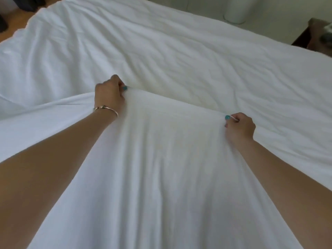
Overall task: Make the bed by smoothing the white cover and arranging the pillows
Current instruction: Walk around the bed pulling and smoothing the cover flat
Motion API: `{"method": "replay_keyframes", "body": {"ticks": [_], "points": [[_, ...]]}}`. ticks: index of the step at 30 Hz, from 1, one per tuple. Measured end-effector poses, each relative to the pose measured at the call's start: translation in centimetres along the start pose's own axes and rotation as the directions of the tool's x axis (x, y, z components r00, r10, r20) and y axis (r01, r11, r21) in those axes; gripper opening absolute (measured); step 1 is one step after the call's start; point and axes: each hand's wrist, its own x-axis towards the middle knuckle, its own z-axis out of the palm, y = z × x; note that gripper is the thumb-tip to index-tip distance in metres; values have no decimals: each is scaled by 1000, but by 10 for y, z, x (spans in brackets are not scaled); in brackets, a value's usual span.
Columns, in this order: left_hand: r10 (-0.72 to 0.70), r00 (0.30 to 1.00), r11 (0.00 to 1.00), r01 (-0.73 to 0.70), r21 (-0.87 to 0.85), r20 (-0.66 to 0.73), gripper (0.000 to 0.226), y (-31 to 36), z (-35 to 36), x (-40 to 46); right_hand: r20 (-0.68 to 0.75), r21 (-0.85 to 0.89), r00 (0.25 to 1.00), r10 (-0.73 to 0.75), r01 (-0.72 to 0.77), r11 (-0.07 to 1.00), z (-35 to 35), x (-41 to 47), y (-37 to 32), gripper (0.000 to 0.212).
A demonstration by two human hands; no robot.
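A white cover (170, 51) spreads over the whole bed, creased in many places. Its near part is folded back toward me, and the fold's edge runs between my two hands. My left hand (109, 91) grips that edge at centre left, with a bracelet on its wrist. My right hand (239, 127) pinches the same edge further right and closer to me. The cloth between the hands is pulled taut and lifted a little. No pillows are in view.
A white cylindrical bin (237, 9) stands on the floor beyond the bed's far side. A dark wooden bedside table (316, 35) sits at the upper right. Wooden floor (16, 31) and dark objects show at the upper left.
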Motion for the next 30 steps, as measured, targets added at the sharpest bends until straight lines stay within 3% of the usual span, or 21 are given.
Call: {"method": "replay_keyframes", "body": {"ticks": [3,7,9,14,16,19,20,22,24,25,27,28,30], "points": [[46,997,997,-49,54,63,16,0,42,23,17,-15,999,47,-47,999,23,13,20,24],[124,981,972,-151,182,150,18,-33,108,12,64,73,997,46,-51,996,45,13,45,50],[124,986,974,-142,175,111,32,-40,117,10,61,82,997,40,-45,996,50,20,48,56],[66,975,975,-109,196,212,72,-34,115,13,117,65,991,66,-74,995,54,29,49,57],[46,966,927,-136,348,255,76,-28,110,13,172,77,980,99,-114,991,50,34,46,59],[-17,963,770,-158,618,268,72,6,93,9,297,65,940,168,-195,979,32,38,38,63],[-27,966,775,-142,615,257,62,23,87,0,339,64,924,177,-210,976,26,37,34,64],[46,964,875,-165,456,261,46,61,78,-40,348,146,923,164,-226,963,14,29,26,63],[97,945,941,-190,281,313,52,95,64,-97,245,218,968,62,-118,969,-4,1,28,59],[56,916,950,-171,260,398,59,105,60,-124,138,160,990,-35,13,987,-15,-20,37,55],[-53,843,940,-139,312,535,74,107,65,-162,-9,-135,971,-239,235,963,-41,-68,66,51],[-80,840,926,-136,352,536,79,102,73,-174,16,-292,966,-260,253,922,-53,-89,84,54],[-82,875,910,-129,393,477,81,97,84,-179,136,-527,984,-114,169,833,-63,-116,117,61]]}}
